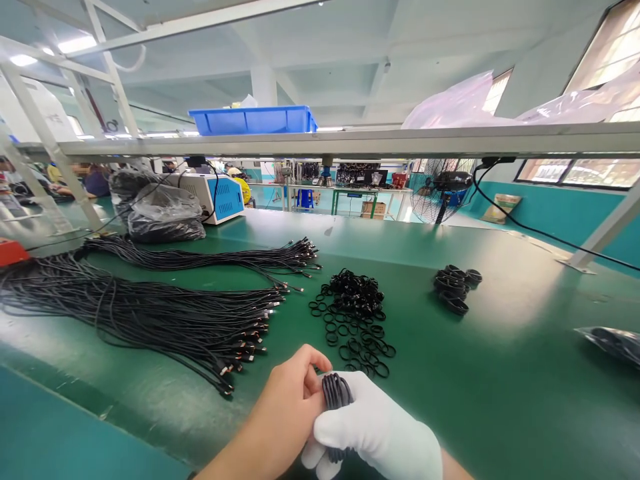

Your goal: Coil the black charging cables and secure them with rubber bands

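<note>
A black cable wound into a tight coil (338, 392) sits between my two hands near the front of the green table. My right hand (370, 420), in a white glove, is wrapped round the coil with its thumb across the front. Bare and with curled fingers, my left hand (295, 400) grips the coil's left side; its fingertips are partly hidden. Just beyond the hands lies a pile of small black rings (356, 297), with loose ones scattered toward me. To the left, straight black cables (150, 313) lie in a thick bundle, their plug ends pointing right.
Another cable bundle (210, 257) lies behind the first. Several coiled cables (453, 287) rest at the right, and a plastic bag (613, 341) lies at the far right edge. A bag (167, 213) and a blue-white machine (220, 197) stand behind. A shelf (350, 141) spans above the table.
</note>
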